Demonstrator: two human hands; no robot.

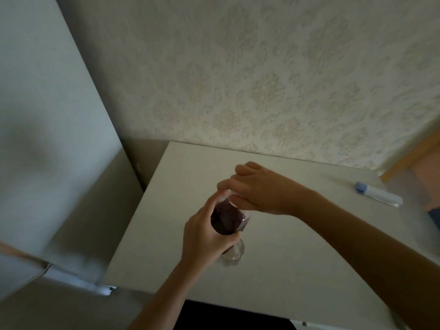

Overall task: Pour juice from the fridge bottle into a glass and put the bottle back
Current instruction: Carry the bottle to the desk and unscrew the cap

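A clear bottle [226, 220] of dark red juice stands over the white table [297, 258]. My left hand [204, 236] is wrapped around the bottle's body. My right hand [257, 189] is closed over the bottle's top, fingers pinched around the cap, which is hidden under them. Just behind and below the bottle stands a clear glass [234, 253], partly hidden by my left hand. No juice is visible in the part of the glass that shows.
A white fridge [47, 139] rises at the left, close to the table's left edge. A small white tube with a blue cap [378, 194] lies at the table's far right. A patterned wall runs behind the table.
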